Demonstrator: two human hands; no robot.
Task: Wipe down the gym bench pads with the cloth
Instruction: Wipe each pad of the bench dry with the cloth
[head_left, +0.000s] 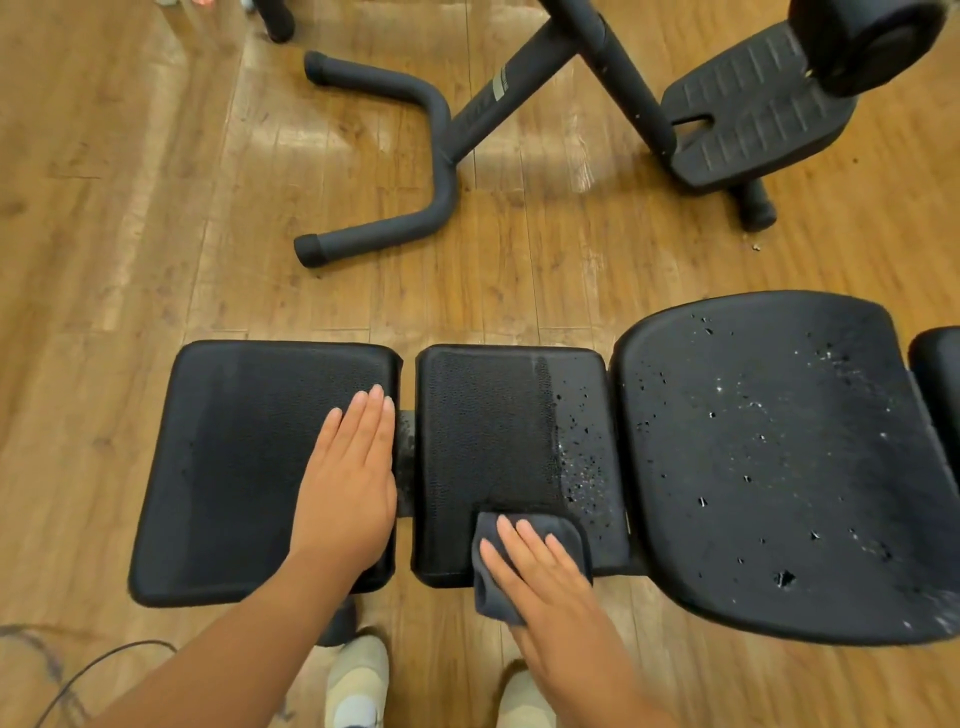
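Head view, only one there is: my right hand lies flat, fingers spread and pressed on the cloth, not clenched round it, just pinning it down at the near edge of the middle pad. The cloth is dark grey, folded, its near end hanging off the pad's front edge. My left hand is open too, palm flat on the left pad, fingers together, holding nothing, looks like bracing. Step in hand, my read: mid-wipe on the middle pad. Its left and centre look evenly damp and streak-free, while a strip along its right side shows droplets. The left pad looks done, no beads on it. The big seat pad to the right is speckled with droplets all over, untouched I'd say. Next move probably calls for shifting the cloth right and running it across that wet strip, keeping flat pressure, then on to the seat pad; the cloth end hanging off the edge may need regathering first. A further dark pad edge shows at far right, mostly cut off. The pads are black textured vinyl, set in a row with gaps between. The room has a wooden plank floor with glare patches; another black machine frame with a ribbed footplate stands beyond; a cable lies at lower left; my shoes are below the pads.
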